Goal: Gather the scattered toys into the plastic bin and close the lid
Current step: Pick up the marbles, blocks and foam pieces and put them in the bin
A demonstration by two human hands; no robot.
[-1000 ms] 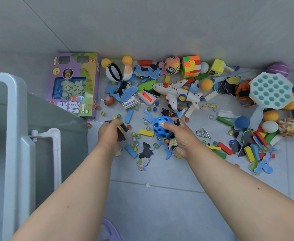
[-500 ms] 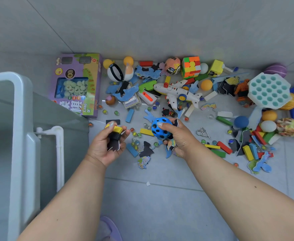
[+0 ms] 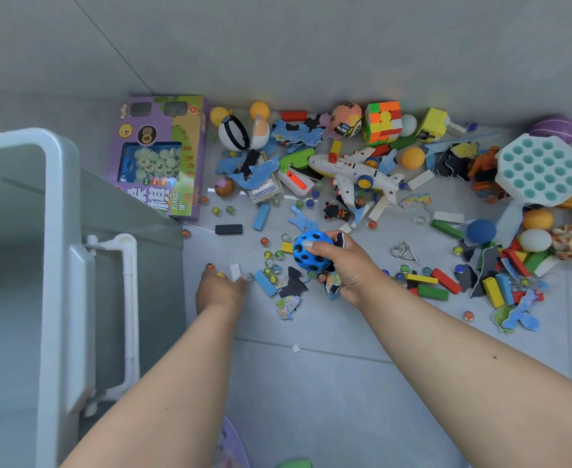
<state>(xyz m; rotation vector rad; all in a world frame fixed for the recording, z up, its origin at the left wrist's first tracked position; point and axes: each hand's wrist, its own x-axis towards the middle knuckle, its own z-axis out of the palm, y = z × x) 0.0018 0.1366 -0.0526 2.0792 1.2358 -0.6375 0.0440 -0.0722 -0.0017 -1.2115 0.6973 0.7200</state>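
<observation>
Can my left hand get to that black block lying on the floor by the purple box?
Probably yes. The black block lies alone on bare floor just beyond the left hand, nothing between them, though that hand seems to hold small pieces already.

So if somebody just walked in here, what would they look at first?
Probably the big heap of bright toys spread over the grey floor, with the white toy airplane in the middle of it. Next, the right hand gripping a blue ball with black spots in front of the heap. Then the large white plastic bin, open at the left edge.
</observation>
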